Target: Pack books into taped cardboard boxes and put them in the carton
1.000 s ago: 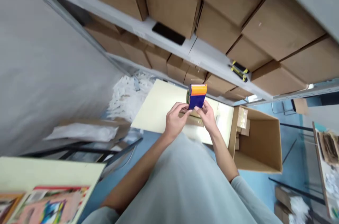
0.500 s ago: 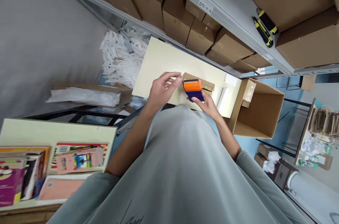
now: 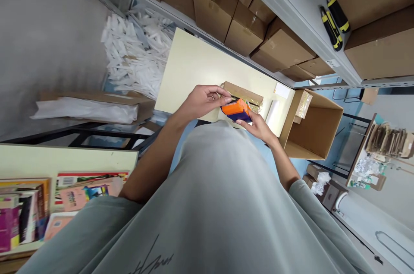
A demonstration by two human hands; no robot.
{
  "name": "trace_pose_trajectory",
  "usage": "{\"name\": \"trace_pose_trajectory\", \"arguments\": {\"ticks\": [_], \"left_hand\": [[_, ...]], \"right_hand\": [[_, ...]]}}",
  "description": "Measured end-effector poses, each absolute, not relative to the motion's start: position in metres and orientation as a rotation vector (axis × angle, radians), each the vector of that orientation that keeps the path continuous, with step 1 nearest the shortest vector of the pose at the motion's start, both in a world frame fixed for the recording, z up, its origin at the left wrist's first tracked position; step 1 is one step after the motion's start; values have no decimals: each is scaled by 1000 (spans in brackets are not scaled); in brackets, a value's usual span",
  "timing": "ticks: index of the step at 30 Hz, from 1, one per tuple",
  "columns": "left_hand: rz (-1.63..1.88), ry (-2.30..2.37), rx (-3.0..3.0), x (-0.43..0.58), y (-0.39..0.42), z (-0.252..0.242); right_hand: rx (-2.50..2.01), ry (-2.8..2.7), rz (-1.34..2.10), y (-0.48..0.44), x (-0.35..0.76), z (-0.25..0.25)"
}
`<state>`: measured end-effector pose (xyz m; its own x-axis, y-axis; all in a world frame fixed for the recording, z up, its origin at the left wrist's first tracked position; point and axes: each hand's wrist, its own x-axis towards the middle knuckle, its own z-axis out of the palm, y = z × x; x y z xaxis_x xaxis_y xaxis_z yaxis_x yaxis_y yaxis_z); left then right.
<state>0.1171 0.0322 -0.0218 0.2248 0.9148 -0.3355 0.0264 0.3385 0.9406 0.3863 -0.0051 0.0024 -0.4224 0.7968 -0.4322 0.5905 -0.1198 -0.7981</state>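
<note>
An orange and dark blue box (image 3: pixel 237 110) is held low over the cream table (image 3: pixel 190 67), just in front of my shirt. My right hand (image 3: pixel 258 126) grips its right end, thumb on the near face. On the other side my left hand (image 3: pixel 208 100) pinches the box's dark upper left edge between thumb and fingers. What exactly lies between those fingertips is too small to make out. Directly behind it lies a brown cardboard box (image 3: pixel 244 91) with shiny tape, partly hidden by the hands. A white roll (image 3: pixel 272 113) and a white paper (image 3: pixel 282 90) lie to its right.
An open carton (image 3: pixel 315 129) stands at the table's right end, a taped packet inside. Shelves above hold several cartons (image 3: pixel 215 11) and two utility knives (image 3: pixel 333 28). White paper strips (image 3: pixel 136 54) heap at the left. Books (image 3: pixel 29 213) lie on the lower left table.
My left hand has moved right onto the box's upper edge, from just beside it. The box has tilted in my right hand. The camera view has shifted slightly.
</note>
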Motion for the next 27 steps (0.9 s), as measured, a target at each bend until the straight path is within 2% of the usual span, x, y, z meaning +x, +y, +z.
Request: {"name": "trace_pose_trajectory", "arguments": {"ticks": [11,19,27], "left_hand": [[769,1137,974,119,26,-58],[829,1268,831,134,4,-75],[917,1433,676,121,16,-93]], "right_hand": [[-1456,-2155,1798,29,394,14],[-1364,-1819,2394,55,402,29],[-1554,-1912,2534,100,429,61]]}}
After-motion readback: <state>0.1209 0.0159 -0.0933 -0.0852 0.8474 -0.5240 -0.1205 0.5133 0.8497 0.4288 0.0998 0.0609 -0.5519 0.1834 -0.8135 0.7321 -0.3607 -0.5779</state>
